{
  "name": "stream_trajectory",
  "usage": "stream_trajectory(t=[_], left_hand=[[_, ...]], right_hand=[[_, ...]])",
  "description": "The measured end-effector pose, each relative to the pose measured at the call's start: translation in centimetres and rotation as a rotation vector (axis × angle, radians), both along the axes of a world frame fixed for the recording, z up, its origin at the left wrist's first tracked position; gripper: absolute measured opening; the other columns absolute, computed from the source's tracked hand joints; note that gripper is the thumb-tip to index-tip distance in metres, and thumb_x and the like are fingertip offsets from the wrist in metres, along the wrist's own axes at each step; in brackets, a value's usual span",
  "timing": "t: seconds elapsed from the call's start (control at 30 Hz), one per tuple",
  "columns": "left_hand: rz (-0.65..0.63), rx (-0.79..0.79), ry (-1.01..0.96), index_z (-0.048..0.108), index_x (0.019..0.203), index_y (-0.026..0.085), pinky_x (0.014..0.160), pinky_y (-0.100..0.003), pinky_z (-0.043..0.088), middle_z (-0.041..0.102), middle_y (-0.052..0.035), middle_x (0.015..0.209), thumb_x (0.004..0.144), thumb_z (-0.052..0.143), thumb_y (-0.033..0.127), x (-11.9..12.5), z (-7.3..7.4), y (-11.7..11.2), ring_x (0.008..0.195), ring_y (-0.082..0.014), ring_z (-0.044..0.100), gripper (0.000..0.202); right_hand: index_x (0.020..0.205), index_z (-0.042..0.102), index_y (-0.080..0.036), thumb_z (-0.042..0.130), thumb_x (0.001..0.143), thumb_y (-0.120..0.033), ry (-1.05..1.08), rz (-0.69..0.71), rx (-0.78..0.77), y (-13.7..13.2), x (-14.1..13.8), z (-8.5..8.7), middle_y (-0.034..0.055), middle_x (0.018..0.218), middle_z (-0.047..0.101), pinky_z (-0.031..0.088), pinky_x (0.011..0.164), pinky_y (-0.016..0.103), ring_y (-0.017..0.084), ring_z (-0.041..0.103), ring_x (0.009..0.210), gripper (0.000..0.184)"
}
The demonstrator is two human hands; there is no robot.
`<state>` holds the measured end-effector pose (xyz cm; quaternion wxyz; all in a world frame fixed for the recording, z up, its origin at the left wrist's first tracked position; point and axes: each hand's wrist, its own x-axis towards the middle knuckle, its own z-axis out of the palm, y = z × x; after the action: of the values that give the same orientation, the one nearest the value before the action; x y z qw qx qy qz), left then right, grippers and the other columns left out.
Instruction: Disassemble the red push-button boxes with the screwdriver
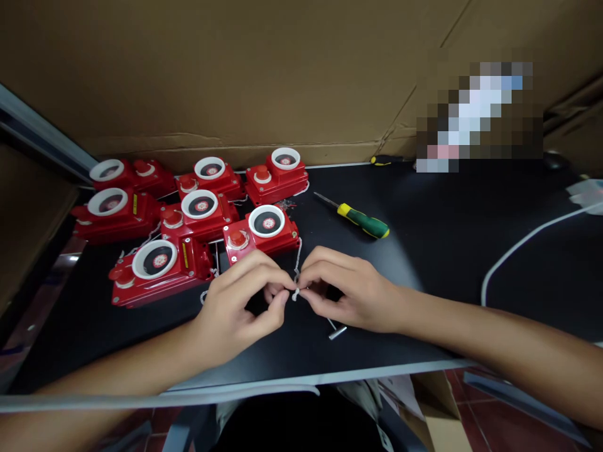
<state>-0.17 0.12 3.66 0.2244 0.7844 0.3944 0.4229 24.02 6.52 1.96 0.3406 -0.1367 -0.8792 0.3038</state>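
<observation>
Crossing over the left forearm, a pale strip point(226, 397) runs along the lower left. Seven red units point(155, 285) with white rings stand grouped on the black table point(438, 251). Left hand point(247, 307) pinches a white cord point(295, 294) between thumb and finger; the cord's small knotted end sits between both hands' fingertips, below the right end of the nearest right-hand unit. Right hand point(353, 289) pinches it from the other side, near a metal T-handled tool point(338, 333). Beyond that hand lies a green-and-yellow screwdriver point(365, 221); farther right curves a white cable point(511, 249).
</observation>
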Motion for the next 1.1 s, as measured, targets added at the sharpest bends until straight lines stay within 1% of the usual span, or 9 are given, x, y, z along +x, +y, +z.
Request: stream_trajectory(t=[0.17,0.4,0.5,0.6,0.73,0.87,1.0,1.07,1.1], left_hand=[[-0.021,-0.155,-0.005,0.075,0.101,0.019,0.069,-0.015,0.056,0.072,0.0025,0.086,0.098,0.073,0.004,0.2,-0.3,0.1,0.07,-0.007,0.067,0.015],[-0.027,-0.259,-0.077,0.076,0.096,0.018,0.063,-0.015,0.056,0.074,0.0022,0.083,0.094,0.073,0.008,0.2,-0.4,0.2,0.067,-0.0075,0.069,0.011],[-0.029,-0.312,-0.097,0.077,0.094,0.018,0.061,-0.016,0.056,0.074,0.0014,0.083,0.094,0.074,0.011,0.3,-0.4,0.2,0.066,-0.0079,0.069,0.008],[-0.013,-0.347,-0.107,0.076,0.091,0.017,0.061,-0.016,0.057,0.074,0.0016,0.081,0.092,0.073,0.012,0.5,-0.4,0.3,0.064,-0.0082,0.069,0.007],[0.017,-0.385,-0.123,0.073,0.086,0.018,0.059,-0.016,0.056,0.072,0.0025,0.077,0.086,0.071,0.012,0.9,-0.6,0.2,0.061,-0.0081,0.067,0.007],[0.017,-0.436,-0.147,0.068,0.08,0.018,0.057,-0.016,0.053,0.068,0.004,0.074,0.079,0.067,0.011,1.1,-0.8,0.3,0.059,-0.0075,0.064,0.007],[0.0,-0.47,-0.157,0.066,0.077,0.019,0.058,-0.018,0.052,0.066,0.0043,0.074,0.075,0.064,0.012,1.1,-0.9,0.4,0.061,-0.0083,0.062,0.007],[0.004,-0.492,-0.163,0.065,0.076,0.019,0.058,-0.018,0.051,0.065,0.0045,0.073,0.074,0.064,0.013,1.1,-0.9,0.5,0.061,-0.0086,0.06,0.007],[0.008,-0.505,-0.168,0.064,0.076,0.019,0.057,-0.018,0.051,0.064,0.0047,0.072,0.073,0.064,0.013,1.2,-0.9,0.5,0.061,-0.0085,0.059,0.007]], right_hand=[[0.108,0.068,-0.016,0.067,0.105,-0.009,-0.021,-0.01,0.007,0.0,0.1,0.0,0.0054,0.101,0.068,0.058,0.064,0.019,0.009,0.064,0.074,0.009],[0.108,0.069,-0.016,0.066,0.108,-0.014,-0.058,-0.033,0.074,0.0,0.2,0.1,0.0061,0.1,0.071,0.055,0.06,0.02,0.009,0.066,0.071,0.004],[0.109,0.07,-0.016,0.063,0.11,-0.016,-0.087,-0.048,0.148,0.0,0.3,0.2,0.0062,0.1,0.072,0.052,0.058,0.02,0.009,0.065,0.07,0.007],[0.108,0.07,-0.016,0.061,0.112,-0.018,-0.113,-0.087,0.26,-0.2,0.3,0.3,0.0058,0.097,0.074,0.048,0.055,0.021,0.011,0.067,0.072,0.01],[0.108,0.07,-0.015,0.058,0.114,-0.019,-0.132,-0.097,0.371,-0.3,0.3,0.2,0.0054,0.093,0.075,0.048,0.056,0.023,0.012,0.07,0.074,0.014],[0.107,0.069,-0.016,0.055,0.116,-0.019,-0.14,-0.076,0.388,-0.2,0.0,-0.1,0.0045,0.092,0.075,0.048,0.057,0.023,0.012,0.069,0.073,0.017],[0.108,0.068,-0.017,0.054,0.117,-0.021,-0.139,-0.071,0.397,-0.2,-0.2,-0.3,0.0041,0.093,0.075,0.048,0.059,0.023,0.012,0.069,0.074,0.017],[0.11,0.067,-0.018,0.055,0.116,-0.021,-0.128,-0.077,0.377,-0.3,-0.3,-0.4,0.0044,0.095,0.076,0.049,0.06,0.023,0.012,0.07,0.076,0.014],[0.111,0.067,-0.019,0.058,0.115,-0.021,-0.124,-0.08,0.344,-0.3,-0.3,-0.4,0.0046,0.097,0.076,0.048,0.059,0.023,0.012,0.07,0.077,0.01]])
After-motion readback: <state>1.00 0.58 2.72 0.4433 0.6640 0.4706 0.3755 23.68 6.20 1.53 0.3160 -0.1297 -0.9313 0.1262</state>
